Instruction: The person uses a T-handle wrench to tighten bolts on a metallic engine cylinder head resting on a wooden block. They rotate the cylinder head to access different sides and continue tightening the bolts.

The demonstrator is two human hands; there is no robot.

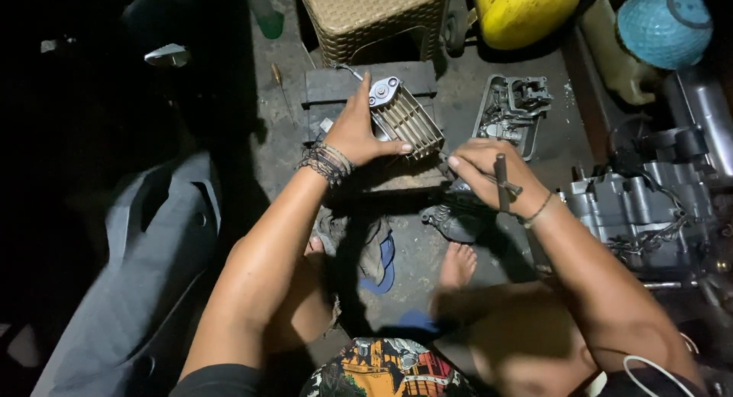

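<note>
My left hand point(357, 130) grips a finned metal engine cover point(403, 114), holding it tilted over a dark wooden block point(336, 88). My right hand point(492, 172) is closed around a dark T-handle wrench point(502, 183), its tip pointing toward the cover's lower right edge. A dark engine part point(450, 217) lies on the floor just under my right hand. Bead bracelets circle my left wrist and a thin band my right.
A tray of engine parts point(510, 111) lies right of the block. An engine block point(641, 214) stands at the right. A wicker stool point(374, 15), a yellow tank point(523, 11) and a teal helmet point(664, 23) stand behind. A grey body panel point(145, 275) lies left. My bare feet point(456, 263) rest on the concrete.
</note>
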